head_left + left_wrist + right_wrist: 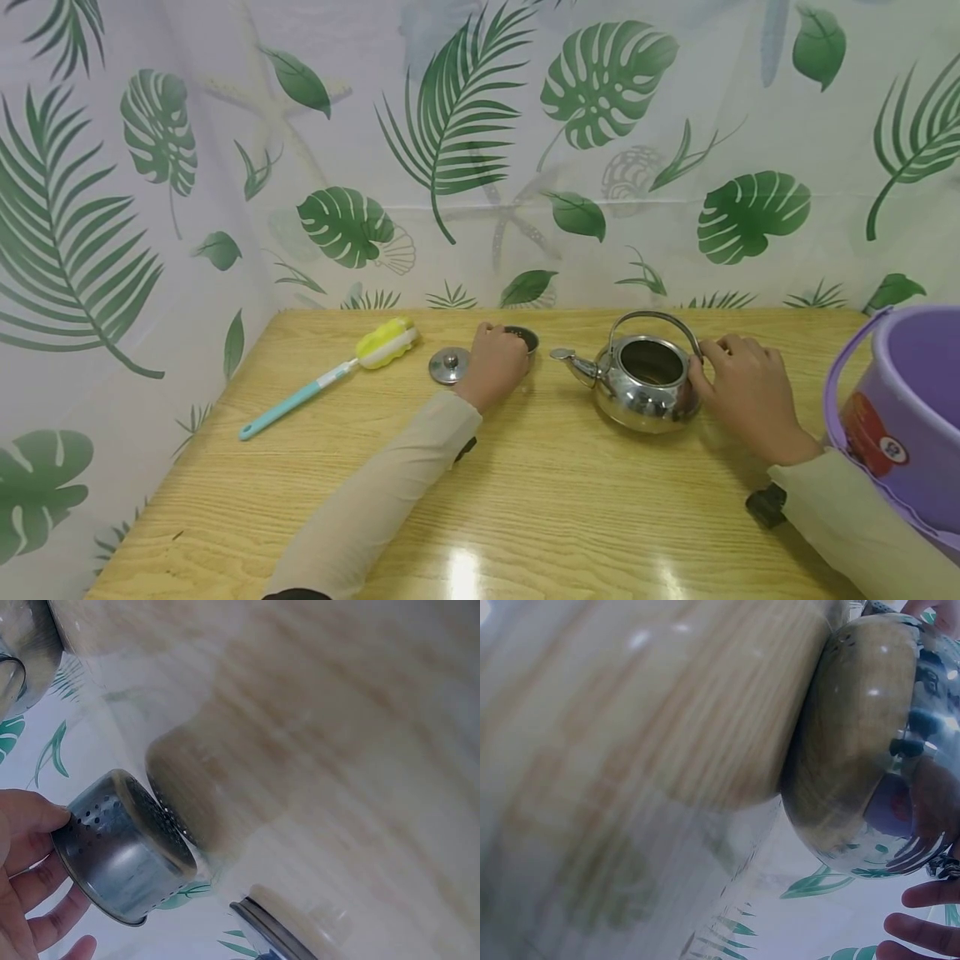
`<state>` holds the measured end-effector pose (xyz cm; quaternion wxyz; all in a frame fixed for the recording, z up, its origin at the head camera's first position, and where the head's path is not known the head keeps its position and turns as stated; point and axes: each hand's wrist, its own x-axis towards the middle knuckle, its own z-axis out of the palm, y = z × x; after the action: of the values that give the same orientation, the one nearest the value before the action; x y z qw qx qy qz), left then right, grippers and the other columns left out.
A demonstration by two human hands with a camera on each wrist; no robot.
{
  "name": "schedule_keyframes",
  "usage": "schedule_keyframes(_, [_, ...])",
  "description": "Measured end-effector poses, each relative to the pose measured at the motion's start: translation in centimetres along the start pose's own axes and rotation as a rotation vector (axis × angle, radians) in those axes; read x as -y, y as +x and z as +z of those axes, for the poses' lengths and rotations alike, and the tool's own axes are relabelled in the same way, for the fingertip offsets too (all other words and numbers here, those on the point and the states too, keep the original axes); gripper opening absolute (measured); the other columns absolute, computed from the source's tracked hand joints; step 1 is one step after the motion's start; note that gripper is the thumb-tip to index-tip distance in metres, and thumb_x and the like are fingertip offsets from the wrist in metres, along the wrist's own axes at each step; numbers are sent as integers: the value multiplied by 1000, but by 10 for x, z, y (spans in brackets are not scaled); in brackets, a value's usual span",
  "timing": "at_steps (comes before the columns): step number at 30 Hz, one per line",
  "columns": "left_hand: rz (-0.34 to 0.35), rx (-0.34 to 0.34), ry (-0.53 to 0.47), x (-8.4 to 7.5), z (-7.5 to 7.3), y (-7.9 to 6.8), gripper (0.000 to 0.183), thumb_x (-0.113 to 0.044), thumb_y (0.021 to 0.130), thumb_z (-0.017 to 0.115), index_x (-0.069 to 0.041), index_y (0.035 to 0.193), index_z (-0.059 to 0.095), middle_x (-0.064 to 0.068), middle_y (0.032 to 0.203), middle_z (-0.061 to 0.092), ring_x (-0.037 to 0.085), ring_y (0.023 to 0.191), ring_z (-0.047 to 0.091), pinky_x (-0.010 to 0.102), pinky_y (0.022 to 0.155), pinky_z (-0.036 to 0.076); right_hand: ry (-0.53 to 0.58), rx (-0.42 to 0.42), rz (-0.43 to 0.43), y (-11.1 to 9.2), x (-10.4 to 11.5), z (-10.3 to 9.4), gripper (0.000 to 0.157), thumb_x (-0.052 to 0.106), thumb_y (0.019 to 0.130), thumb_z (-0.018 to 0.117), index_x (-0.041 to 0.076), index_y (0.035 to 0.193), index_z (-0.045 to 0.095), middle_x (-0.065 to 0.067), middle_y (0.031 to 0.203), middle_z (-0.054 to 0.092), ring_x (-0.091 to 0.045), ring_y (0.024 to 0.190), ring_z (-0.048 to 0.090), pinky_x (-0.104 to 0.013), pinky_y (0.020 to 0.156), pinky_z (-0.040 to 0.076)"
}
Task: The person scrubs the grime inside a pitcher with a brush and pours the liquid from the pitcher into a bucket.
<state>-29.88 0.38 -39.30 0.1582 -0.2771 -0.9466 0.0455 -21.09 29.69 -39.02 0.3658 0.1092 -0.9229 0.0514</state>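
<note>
Right now the left hand (493,362) pinches the rim of a small shiny cup (120,847) with little holes in its side. The cup is just past the fingers, and its bottom is down by the wooden worktop (525,517), but I can't tell if it touches. A round lid (450,365) with a knob lies just to the left of that hand. Farther left is a brush (330,379), with its yellow head nearer the hand and its blue handle pointing away. The right hand (750,396) holds the low right end of the curved handle (656,314) on a silver kettle (648,396). The kettle stands upright just left of this hand, its top uncovered, its spout pointing toward the left hand. To the right of the right hand is a big purple bucket (911,433)
</note>
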Motion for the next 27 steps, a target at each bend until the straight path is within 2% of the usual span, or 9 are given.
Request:
schedule_keyframes(11, [4, 1, 7, 0, -1, -4, 29, -30, 91, 59, -16, 69, 72, -2, 70, 71, 16, 76, 65, 39, 91, 44, -5, -5, -6, 0, 0, 0, 21, 16, 81, 60, -2, 91, 65, -24, 83, 63, -42, 76, 60, -56, 64, 41])
schedule_keyframes(19, [34, -9, -13, 0, 3, -8, 29, -31, 91, 60, -16, 71, 73, -1, 70, 71, 17, 77, 66, 40, 91, 45, -2, -11, -9, 1, 1, -1, 20, 15, 81, 60, -1, 91, 65, -24, 83, 63, -42, 76, 60, -56, 63, 41])
schedule_keyframes(27, [29, 29, -49, 0, -2, -10, 27, -33, 91, 60, -15, 75, 73, 0, 74, 72, 18, 80, 67, 42, 94, 45, -1, -17, -11, 0, 0, 0, 20, 16, 81, 60, -1, 91, 65, -23, 83, 63, -41, 76, 59, -56, 63, 41])
